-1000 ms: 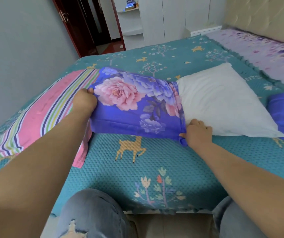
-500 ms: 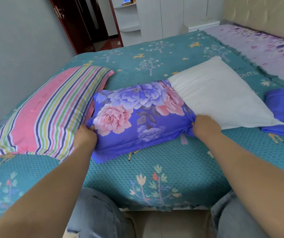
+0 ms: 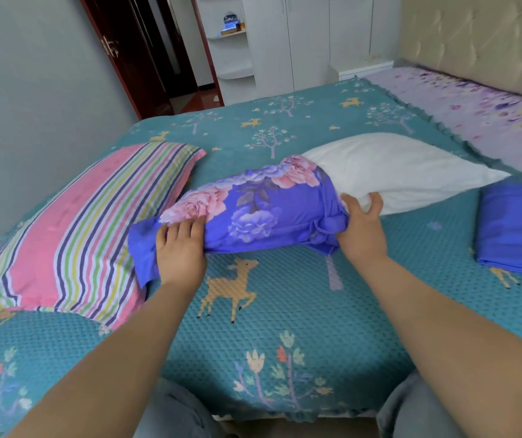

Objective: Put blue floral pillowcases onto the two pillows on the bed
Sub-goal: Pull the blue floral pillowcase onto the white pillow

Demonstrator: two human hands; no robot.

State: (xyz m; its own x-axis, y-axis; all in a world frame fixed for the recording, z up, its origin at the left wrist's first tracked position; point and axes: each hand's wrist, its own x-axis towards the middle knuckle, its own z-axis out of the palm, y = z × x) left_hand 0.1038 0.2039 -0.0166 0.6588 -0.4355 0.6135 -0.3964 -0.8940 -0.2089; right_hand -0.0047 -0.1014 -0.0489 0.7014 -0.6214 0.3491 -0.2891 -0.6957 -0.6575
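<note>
A white pillow (image 3: 389, 172) lies across the teal bedspread (image 3: 285, 311), its left half inside a blue floral pillowcase (image 3: 253, 210). My left hand (image 3: 180, 251) presses flat on the closed left end of the case, fingers together on the fabric. My right hand (image 3: 360, 226) grips the bunched open edge of the case where the bare pillow comes out, fingers curled over the pillow's near edge. A second pillow in a pink striped cover (image 3: 73, 235) lies to the left. A folded blue pillowcase (image 3: 515, 229) sits at the right.
A purple floral sheet (image 3: 474, 105) covers the head of the bed by a beige padded headboard (image 3: 480, 39). White wardrobes (image 3: 300, 42) and a dark red door (image 3: 133, 52) stand beyond the far side. My knees in jeans (image 3: 171, 415) touch the bed's near edge.
The covered pillow end has rolled toward me and lifted. My left hand moved from the case's left edge onto its top. My right hand shifted along the bunched opening.
</note>
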